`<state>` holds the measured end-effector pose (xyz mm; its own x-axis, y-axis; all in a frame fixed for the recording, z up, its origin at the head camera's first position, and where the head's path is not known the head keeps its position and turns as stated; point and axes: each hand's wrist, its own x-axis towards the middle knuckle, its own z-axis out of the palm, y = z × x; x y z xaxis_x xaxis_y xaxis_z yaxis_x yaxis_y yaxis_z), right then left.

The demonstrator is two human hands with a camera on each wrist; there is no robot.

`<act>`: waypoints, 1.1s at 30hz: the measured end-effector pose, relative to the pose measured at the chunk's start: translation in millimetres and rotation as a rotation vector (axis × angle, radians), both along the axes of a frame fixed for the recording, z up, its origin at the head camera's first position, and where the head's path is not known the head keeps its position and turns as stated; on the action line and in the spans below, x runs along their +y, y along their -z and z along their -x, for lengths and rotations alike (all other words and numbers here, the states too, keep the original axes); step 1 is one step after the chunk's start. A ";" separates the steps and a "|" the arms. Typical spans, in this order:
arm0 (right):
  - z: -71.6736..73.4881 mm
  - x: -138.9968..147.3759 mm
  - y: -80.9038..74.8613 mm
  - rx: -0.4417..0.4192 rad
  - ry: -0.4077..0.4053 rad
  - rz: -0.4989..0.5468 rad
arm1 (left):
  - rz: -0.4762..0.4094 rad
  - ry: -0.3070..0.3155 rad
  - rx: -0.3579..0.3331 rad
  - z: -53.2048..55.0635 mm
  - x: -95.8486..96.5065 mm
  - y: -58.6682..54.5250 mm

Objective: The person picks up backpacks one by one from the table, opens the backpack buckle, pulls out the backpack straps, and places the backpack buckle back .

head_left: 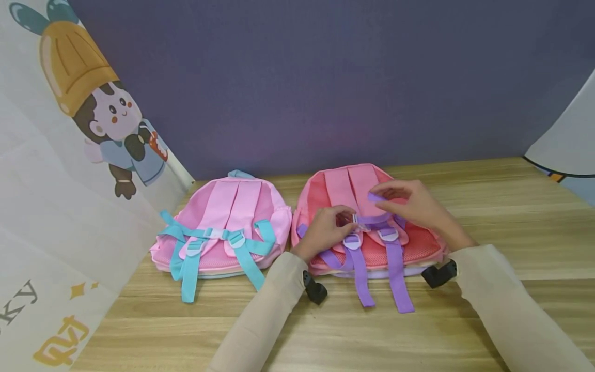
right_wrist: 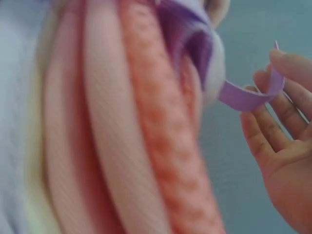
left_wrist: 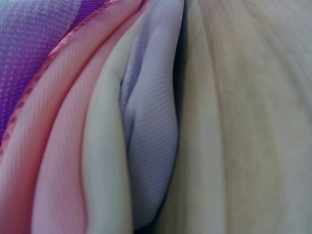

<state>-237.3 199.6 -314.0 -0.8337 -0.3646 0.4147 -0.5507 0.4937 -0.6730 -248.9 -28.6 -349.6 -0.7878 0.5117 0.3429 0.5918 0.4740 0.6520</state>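
Note:
A coral-pink backpack (head_left: 420, 245) lies with its shoulder straps facing up, in front of both hands. My left hand (head_left: 323, 230) pinches a small whitish buckle (head_left: 356, 221) over the middle of it. Between thumb and fingers, my right hand (head_left: 416, 204) holds the end of a purple strap (head_left: 375, 197), raised above the bag. In the right wrist view that purple webbing (right_wrist: 246, 99) curves from the bag to the thumb and fingers. The left wrist view has only the bag's layered edge (left_wrist: 58, 161) and the wooden table; the left hand is out of it.
Left of the coral bag, nearly touching it, lies a light pink backpack (head_left: 274, 206) with turquoise straps (head_left: 253, 268), its chest strap joined across. Two purple strap tails (head_left: 395, 279) hang onto the wooden table (head_left: 372, 341). A dark panel (head_left: 325, 77) stands behind.

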 end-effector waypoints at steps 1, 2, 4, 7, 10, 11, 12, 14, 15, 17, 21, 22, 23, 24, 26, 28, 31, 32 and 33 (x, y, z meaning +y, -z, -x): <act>-0.6 1.9 -1.4 -0.015 0.003 -0.005 | -0.001 -0.001 -0.003 -0.2 -0.1 -0.2; -1.3 3.8 -2.9 -0.032 0.009 -0.013 | -0.002 -0.002 -0.005 -0.3 0.0 -0.2; -2.8 7.3 -6.3 -0.066 0.021 -0.020 | -0.002 -0.005 -0.008 -0.6 0.0 -0.5; -3.5 12.0 -9.6 -0.087 0.020 -0.004 | 0.004 -0.009 -0.006 -0.9 0.0 -0.6; -3.0 17.2 -10.9 -0.077 -0.024 0.047 | 0.008 -0.011 0.000 -1.3 -0.1 -0.9; -2.6 19.0 -10.9 -0.074 -0.043 0.067 | 0.010 -0.011 0.002 -1.5 -0.1 -0.9; -2.4 21.0 -11.0 -0.070 -0.062 0.084 | 0.011 -0.010 0.004 -1.7 -0.1 -1.1; -2.1 24.8 -11.6 -0.073 -0.097 0.119 | 0.012 -0.009 0.005 -2.0 -0.1 -1.3; -2.0 26.7 -12.0 -0.075 -0.108 0.132 | 0.014 -0.009 0.006 -2.1 -0.1 -1.4; -2.1 30.7 -13.0 -0.072 -0.116 0.141 | 0.019 -0.009 0.008 -2.2 -0.1 -1.8; -1.5 37.8 -15.3 -0.067 -0.150 0.171 | 0.023 -0.008 0.007 -2.3 -0.1 -2.6; -1.1 39.4 -15.8 -0.069 -0.166 0.185 | 0.023 -0.009 0.006 -2.2 0.0 -2.6; -1.0 40.9 -16.3 -0.073 -0.177 0.196 | 0.024 -0.010 0.005 -2.2 -0.1 -2.6; -0.8 42.2 -16.6 -0.077 -0.187 0.207 | 0.024 -0.011 0.005 -2.2 -0.1 -2.6; -0.7 45.4 -17.5 -0.081 -0.193 0.215 | 0.023 -0.012 0.005 -2.3 0.0 -2.5; -0.7 48.3 -17.9 -0.091 -0.183 0.213 | 0.020 -0.013 0.004 -2.0 0.2 -2.2; -0.7 53.2 -18.4 -0.094 -0.164 0.187 | 0.015 -0.011 0.005 -1.4 0.4 -1.5; -0.7 54.9 -18.8 -0.095 -0.164 0.180 | 0.013 -0.010 0.006 -1.1 0.4 -1.3; -0.8 56.4 -18.9 -0.096 -0.162 0.177 | 0.012 -0.010 0.007 -0.8 0.4 -1.1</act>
<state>-236.5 256.0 -295.1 -0.8089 -0.4257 0.4055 -0.5422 0.2737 -0.7944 -248.0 -28.1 -348.5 -0.7901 0.5084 0.3425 0.5919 0.4876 0.6418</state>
